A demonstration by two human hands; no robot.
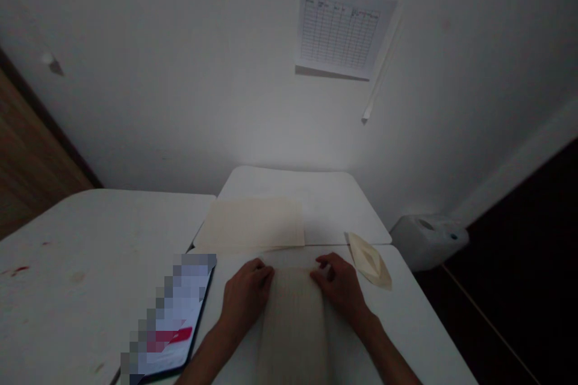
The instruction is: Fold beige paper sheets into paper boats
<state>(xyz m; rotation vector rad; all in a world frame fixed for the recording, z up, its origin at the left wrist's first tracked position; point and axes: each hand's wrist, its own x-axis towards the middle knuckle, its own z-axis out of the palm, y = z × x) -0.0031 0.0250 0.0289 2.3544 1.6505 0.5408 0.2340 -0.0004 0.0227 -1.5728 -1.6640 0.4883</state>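
A long, pale beige strip [294, 325] of thin paper or cloth, which of the two I cannot tell, runs along the white table toward me. At its far left corner my left hand [247, 289] is closed, thumb and finger pinching the edge. My right hand [336, 286] has its thumb on the far right corner, with the fingers curled around beside it. Just beyond both hands lies a flat beige sheet [257, 222], to the left. A small folded beige piece [371, 261] rests to the right of my right hand.
A tablet or large phone [180, 328] with a lit, partly pixelated screen lies left of my left arm. White tabletops [49, 289] meet at seams. A printed chart [341, 30] hangs on the wall. A white plastic container [427, 240] stands beyond the table's right edge.
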